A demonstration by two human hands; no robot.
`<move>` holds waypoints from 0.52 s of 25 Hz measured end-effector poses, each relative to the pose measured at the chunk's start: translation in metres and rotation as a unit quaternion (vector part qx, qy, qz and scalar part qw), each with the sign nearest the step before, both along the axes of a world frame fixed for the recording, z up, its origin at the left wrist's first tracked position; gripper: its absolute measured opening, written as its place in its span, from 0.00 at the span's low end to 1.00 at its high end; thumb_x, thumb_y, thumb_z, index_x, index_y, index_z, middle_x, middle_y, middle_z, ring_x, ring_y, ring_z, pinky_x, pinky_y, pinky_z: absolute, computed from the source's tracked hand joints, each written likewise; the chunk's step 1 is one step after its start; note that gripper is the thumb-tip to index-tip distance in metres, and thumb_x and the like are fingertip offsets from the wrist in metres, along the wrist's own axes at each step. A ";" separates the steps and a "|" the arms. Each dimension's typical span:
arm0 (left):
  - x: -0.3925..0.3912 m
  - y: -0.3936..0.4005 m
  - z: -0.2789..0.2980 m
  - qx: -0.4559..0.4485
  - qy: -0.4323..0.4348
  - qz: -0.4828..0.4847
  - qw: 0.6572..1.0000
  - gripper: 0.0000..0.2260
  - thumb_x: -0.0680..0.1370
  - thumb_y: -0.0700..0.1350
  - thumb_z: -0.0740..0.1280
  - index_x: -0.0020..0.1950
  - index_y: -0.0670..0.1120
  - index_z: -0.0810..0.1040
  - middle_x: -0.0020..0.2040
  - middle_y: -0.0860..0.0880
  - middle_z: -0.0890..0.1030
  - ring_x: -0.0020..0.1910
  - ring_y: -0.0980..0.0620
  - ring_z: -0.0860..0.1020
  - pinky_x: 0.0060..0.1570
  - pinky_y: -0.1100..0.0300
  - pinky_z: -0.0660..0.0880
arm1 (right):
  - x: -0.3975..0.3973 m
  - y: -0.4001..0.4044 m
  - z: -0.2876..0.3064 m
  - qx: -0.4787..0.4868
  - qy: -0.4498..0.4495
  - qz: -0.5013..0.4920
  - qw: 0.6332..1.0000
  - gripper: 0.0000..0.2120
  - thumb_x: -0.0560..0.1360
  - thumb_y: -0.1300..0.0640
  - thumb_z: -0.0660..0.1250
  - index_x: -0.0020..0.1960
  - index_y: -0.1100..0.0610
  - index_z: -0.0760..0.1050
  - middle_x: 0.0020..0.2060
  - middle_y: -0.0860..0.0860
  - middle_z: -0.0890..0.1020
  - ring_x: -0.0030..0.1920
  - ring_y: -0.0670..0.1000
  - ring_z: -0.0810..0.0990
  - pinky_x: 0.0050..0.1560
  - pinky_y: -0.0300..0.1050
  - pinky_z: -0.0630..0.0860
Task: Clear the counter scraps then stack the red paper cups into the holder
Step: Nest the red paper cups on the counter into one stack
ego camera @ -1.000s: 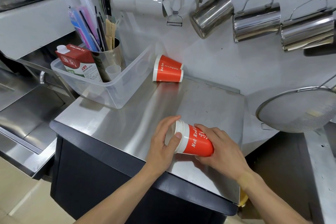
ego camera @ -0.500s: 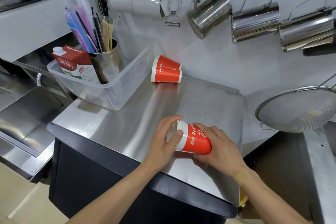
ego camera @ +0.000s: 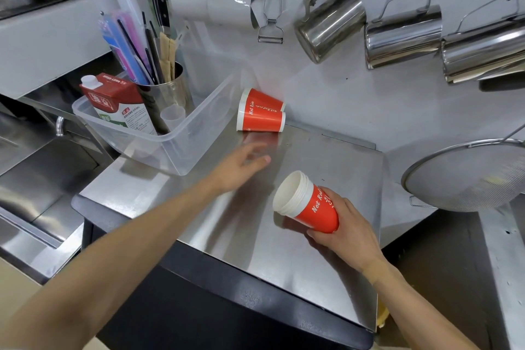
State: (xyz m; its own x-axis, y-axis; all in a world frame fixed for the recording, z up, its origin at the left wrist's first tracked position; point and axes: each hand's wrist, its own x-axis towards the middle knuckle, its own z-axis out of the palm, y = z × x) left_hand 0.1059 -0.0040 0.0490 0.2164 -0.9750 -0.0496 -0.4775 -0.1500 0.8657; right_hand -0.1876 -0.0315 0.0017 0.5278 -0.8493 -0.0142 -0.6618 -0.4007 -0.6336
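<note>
Paper cups (ego camera: 308,204), nested in one red stack, lie tilted in the right hand (ego camera: 345,231), which is closed around the base, near the front right corner of the tabletop (ego camera: 326,156). They look light and thin, easy to crush, so a soft hold on the wall seems best. Two more cups (ego camera: 262,115) lie at the back edge, beside a clear bin (ego camera: 173,139). The left hand (ego camera: 241,163) reaches there, spread and holding nothing. No holder is visible.

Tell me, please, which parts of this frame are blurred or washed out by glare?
Head view: the left hand is motion-blurred at the fingers; the right hand and its nested red cups stay sharp; glare streaks the steel counter; wide-angle distortion bends the edges.
</note>
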 end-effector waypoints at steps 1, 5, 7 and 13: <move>0.012 -0.012 0.002 0.011 -0.047 0.009 0.999 0.18 0.79 0.57 0.67 0.68 0.58 0.72 0.66 0.55 0.75 0.65 0.51 0.75 0.65 0.57 0.70 | 0.000 -0.001 -0.001 -0.002 -0.008 -0.010 1.000 0.44 0.65 0.36 0.76 0.73 0.34 0.55 0.65 0.44 0.74 0.55 0.43 0.72 0.53 0.43 0.73; 0.044 -0.059 0.013 0.033 -0.231 0.029 0.972 0.28 0.76 0.55 0.70 0.74 0.52 0.68 0.71 0.45 0.70 0.70 0.45 0.69 0.64 0.55 0.66 | 0.002 0.000 -0.004 -0.013 -0.023 -0.031 0.999 0.43 0.65 0.36 0.76 0.73 0.36 0.55 0.65 0.44 0.74 0.54 0.43 0.72 0.52 0.43 0.74; 0.055 -0.079 0.019 0.043 -0.266 0.047 0.962 0.31 0.74 0.54 0.72 0.75 0.52 0.66 0.72 0.44 0.68 0.72 0.43 0.66 0.68 0.49 0.67 | 0.002 -0.001 -0.004 -0.017 -0.024 -0.035 0.999 0.43 0.65 0.37 0.76 0.73 0.37 0.57 0.65 0.45 0.74 0.54 0.43 0.73 0.53 0.43 0.74; 0.079 -0.114 0.025 0.086 -0.374 0.017 0.923 0.41 0.70 0.49 0.75 0.79 0.52 0.59 0.78 0.46 0.61 0.77 0.42 0.57 0.71 0.43 0.64 | 0.003 0.000 -0.002 -0.009 -0.050 -0.050 0.997 0.42 0.64 0.38 0.76 0.73 0.40 0.60 0.64 0.45 0.76 0.57 0.47 0.76 0.54 0.47 0.78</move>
